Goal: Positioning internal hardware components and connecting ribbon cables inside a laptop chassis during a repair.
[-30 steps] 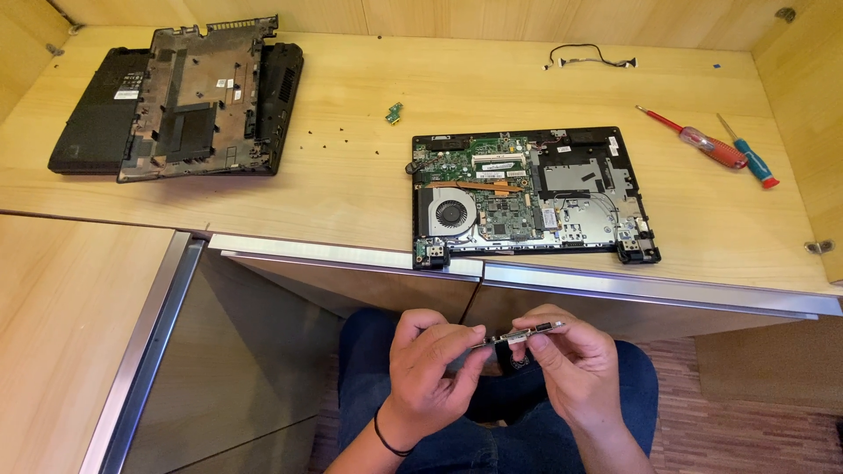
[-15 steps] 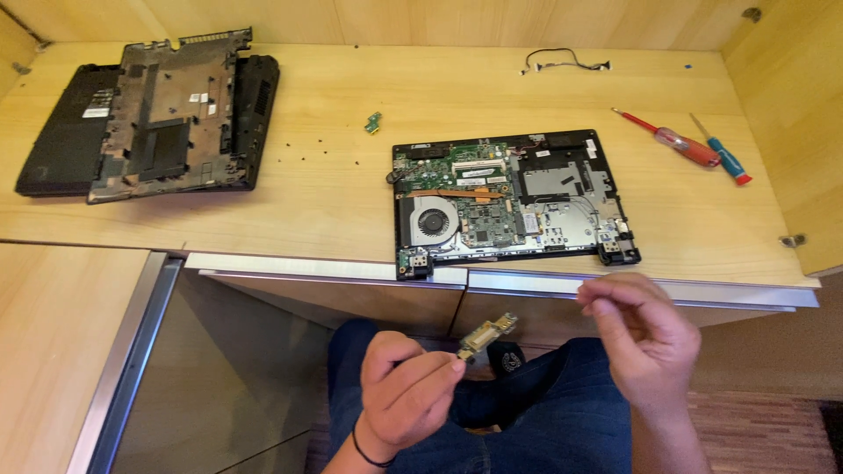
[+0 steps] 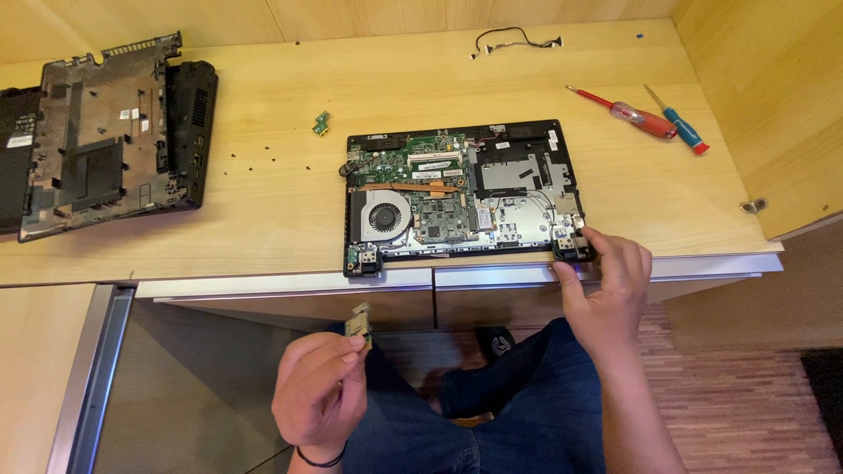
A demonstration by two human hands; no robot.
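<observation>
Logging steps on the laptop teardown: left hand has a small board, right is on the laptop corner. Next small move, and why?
Probably set the small circuit board down on the desk, near the other loose green part. The left hand pinches it in mid-air below the desk edge, while the right hand grips the open laptop's near right corner. Freeing the left hand would likely help.

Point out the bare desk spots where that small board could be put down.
Bare wood lies between the open laptop and the screwdrivers, and behind the laptop near the cable. Between the bottom cover and the laptop it is crowded with screws. The left hand holds the board.
</observation>
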